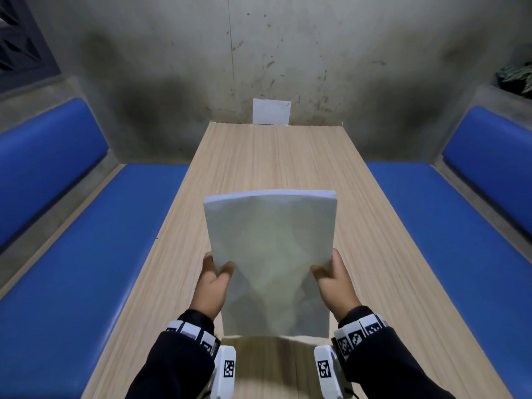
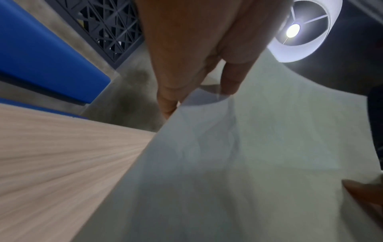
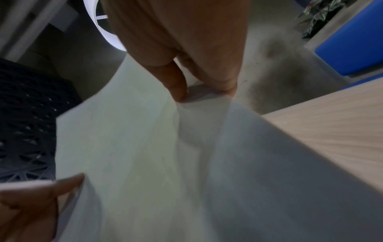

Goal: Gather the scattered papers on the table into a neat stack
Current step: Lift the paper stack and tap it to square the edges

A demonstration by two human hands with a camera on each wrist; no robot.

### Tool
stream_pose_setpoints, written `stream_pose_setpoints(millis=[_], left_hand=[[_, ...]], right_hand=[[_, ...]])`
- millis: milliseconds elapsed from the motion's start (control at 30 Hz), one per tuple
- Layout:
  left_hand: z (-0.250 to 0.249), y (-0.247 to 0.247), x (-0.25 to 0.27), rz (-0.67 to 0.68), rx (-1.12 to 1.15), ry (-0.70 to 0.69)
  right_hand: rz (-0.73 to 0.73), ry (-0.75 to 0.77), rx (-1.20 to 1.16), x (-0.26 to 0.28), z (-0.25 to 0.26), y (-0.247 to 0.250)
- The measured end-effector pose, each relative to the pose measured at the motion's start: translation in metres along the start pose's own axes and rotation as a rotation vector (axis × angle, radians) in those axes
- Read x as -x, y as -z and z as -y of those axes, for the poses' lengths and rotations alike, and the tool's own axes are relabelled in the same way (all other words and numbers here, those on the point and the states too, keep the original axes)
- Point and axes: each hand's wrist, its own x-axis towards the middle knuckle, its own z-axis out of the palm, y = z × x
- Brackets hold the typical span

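A stack of white papers [image 1: 270, 254] is held upright over the near half of the wooden counter [image 1: 276, 156], its lower edge standing on or just above the surface (contact cannot be told, though a shadow lies directly beneath it). The stack is gripped at both side edges, low down: the left hand [image 1: 213, 283] is placed at the left edge with its thumb laid across the front sheet and its fingers [image 2: 167, 104] curled behind, and the right hand [image 1: 334, 280] is placed likewise at the right edge, thumb in front and fingers [image 3: 230, 91] wrapped round the back. Both hands are thus closed on the paper, pinching it between thumb and fingers. The top edges of the sheets are seen nearly flush, with a slight bow across the front sheet. In the left wrist view the paper is shown slanting up from the counter, with a lit lamp [image 2: 294, 31] overhead. At the far end of the counter a single white sheet [image 1: 271, 111] is seen against the stained concrete wall [image 1: 178, 67], well apart from the held stack. Blue padded benches [image 1: 86, 240] are set along both sides of the counter, and leaves of a plant [image 1: 515, 77] are visible at the upper right.
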Motion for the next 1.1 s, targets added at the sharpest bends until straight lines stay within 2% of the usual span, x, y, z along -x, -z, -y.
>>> stream_pose_setpoints(millis=[133, 200, 300, 333, 367, 433, 500, 533, 567, 667, 733, 833, 933, 967, 1100], left_hand=[[-0.01, 0.012, 0.005, 0.101, 0.117, -0.025], [-0.015, 0.019, 0.007, 0.048, 0.009, -0.05], [-0.038, 0.03, 0.01, -0.234, -0.343, -0.278], [-0.05, 0.033, 0.012, -0.271, -0.424, -0.387], [-0.061, 0.034, 0.012, -0.26, -0.493, -0.494], [-0.078, 0.035, 0.01, -0.106, -0.57, -0.597], [-0.085, 0.034, 0.004, 0.106, -0.471, -0.515], [-0.086, 0.033, 0.002, 0.176, -0.379, -0.468], [-0.084, 0.032, -0.001, 0.189, -0.298, -0.44], [-0.074, 0.039, -0.005, 0.112, -0.111, -0.378], [-0.064, 0.051, -0.009, 0.056, 0.013, -0.309], [-0.052, 0.067, -0.012, 0.045, 0.122, -0.287], [-0.042, 0.065, -0.014, 0.057, 0.179, -0.276], [-0.037, 0.061, -0.016, 0.025, 0.185, -0.254], [-0.017, 0.034, -0.016, -0.258, 0.226, -0.153]], right_hand=[[0.061, 0.034, -0.012, 0.002, 0.019, 0.009], [0.094, 0.041, 0.004, 0.003, 0.023, 0.013], [0.087, 0.115, 0.107, 0.006, 0.029, 0.016], [0.089, 0.17, 0.191, 0.008, 0.031, 0.015], [0.107, 0.23, 0.287, 0.011, 0.035, 0.015], [0.153, 0.359, 0.471, 0.018, 0.043, 0.012], [0.184, 0.453, 0.531, 0.023, 0.05, 0.009], [0.178, 0.476, 0.52, 0.023, 0.051, 0.009], [0.154, 0.482, 0.487, 0.021, 0.05, 0.011], [0.034, 0.392, 0.414, 0.008, 0.04, 0.033], [-0.023, 0.234, 0.338, -0.004, 0.027, 0.056], [0.109, -0.001, 0.051, -0.016, 0.008, 0.073], [0.284, -0.043, -0.237, -0.02, -0.001, 0.063], [0.248, -0.038, -0.268, -0.017, 0.003, 0.054], [-0.126, 0.028, -0.24, -0.009, 0.009, 0.022]])
